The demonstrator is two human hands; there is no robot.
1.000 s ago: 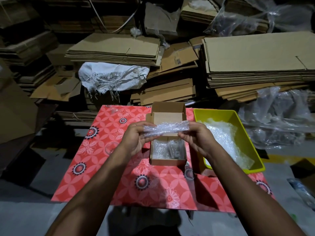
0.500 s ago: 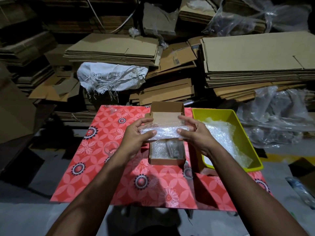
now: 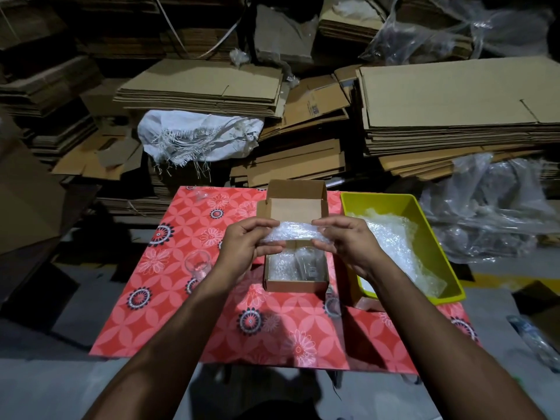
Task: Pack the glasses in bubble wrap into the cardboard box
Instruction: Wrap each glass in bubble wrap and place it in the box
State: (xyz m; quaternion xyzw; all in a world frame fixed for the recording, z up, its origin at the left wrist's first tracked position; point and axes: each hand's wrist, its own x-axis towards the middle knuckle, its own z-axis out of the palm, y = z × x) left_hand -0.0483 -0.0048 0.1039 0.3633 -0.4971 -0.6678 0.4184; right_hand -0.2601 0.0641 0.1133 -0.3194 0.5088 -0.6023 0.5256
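Bubble-wrapped bundle [image 3: 295, 234], probably a glass, held level above the open cardboard box [image 3: 295, 277]. Left hand [image 3: 245, 247] and right hand [image 3: 348, 244] pinch its ends, thumbs underneath, fingers [image 3: 331, 222] on top.

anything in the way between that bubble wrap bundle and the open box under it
Nothing visible blocks it. Left hand and right hand hold the bundle over the open cardboard box, lid up. Wrapped pieces already lie inside, so spare room is hard to judge.

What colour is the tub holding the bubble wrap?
Yellow-green tub, seen in the head view.
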